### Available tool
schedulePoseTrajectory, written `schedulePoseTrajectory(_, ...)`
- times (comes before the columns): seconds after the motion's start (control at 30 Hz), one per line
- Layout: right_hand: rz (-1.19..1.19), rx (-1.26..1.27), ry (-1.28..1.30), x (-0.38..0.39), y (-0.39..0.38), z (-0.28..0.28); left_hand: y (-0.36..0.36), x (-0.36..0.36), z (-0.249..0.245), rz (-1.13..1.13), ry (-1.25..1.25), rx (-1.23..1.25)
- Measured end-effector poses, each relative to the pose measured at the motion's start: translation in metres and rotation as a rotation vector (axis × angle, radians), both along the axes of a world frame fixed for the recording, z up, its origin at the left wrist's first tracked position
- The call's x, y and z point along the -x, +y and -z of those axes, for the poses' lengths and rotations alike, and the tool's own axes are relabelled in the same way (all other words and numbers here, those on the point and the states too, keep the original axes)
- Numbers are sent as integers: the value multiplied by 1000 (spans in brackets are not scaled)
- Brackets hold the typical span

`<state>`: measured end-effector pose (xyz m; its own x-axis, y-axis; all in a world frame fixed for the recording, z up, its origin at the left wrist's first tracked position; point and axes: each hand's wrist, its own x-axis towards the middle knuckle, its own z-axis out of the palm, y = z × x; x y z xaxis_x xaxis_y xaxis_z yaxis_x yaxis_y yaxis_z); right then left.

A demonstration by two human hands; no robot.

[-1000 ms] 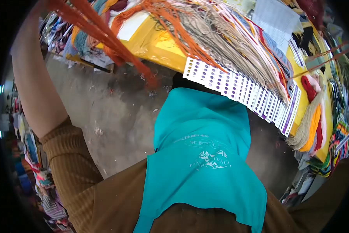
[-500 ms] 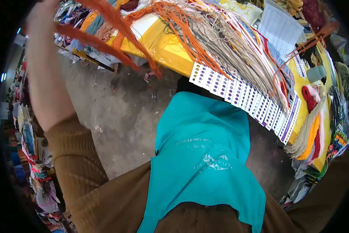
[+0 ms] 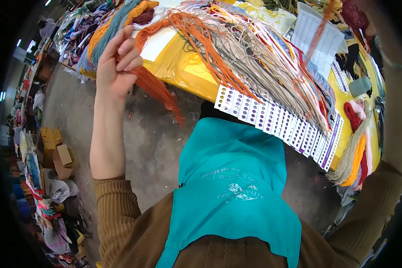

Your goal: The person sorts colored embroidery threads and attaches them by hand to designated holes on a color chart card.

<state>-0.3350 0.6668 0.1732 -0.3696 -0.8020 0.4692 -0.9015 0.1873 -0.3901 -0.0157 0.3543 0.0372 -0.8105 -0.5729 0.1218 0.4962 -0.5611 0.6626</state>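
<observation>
My left hand [image 3: 119,64] is raised at the upper left, palm towards me, its fingers curled in. A hank of orange thread [image 3: 158,91] runs from it and hangs over the table's front edge. My right hand [image 3: 389,38] is at the upper right edge, dim and cut off by the frame, so its fingers do not show. A thin orange strand [image 3: 319,35] slants down from the top edge, left of that hand. Another orange thread bundle [image 3: 205,44] lies on the table, over beige and grey threads [image 3: 263,58].
Punched white cards [image 3: 277,117] line the front edge of the yellow-covered table [image 3: 174,67]. A printed sheet [image 3: 315,38] lies at the back. At the right are a pale green cup [image 3: 360,86] and coloured skeins [image 3: 359,154]. Cardboard boxes [image 3: 64,161] stand at the left.
My left hand has come down and right into full view, and its orange thread hangs lower. My right forearm now shows at the right edge. The orange strand there has swung upright.
</observation>
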Motion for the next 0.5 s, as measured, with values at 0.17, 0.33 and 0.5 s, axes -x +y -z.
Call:
schedulePoseTrajectory(0.17, -386, -124, -330, -74, -117, -6, 26, 22, -3, -93, -216, 222)
schedulePoseTrajectory(0.33, -621, -151, -811, -73, -155, 52, 54, 47, -1, 56, -316, 284)
schedulePoseTrajectory(0.5, -627, -14, -869, -79, -154, 98, 68, 65, 8, 92, -286, 155)
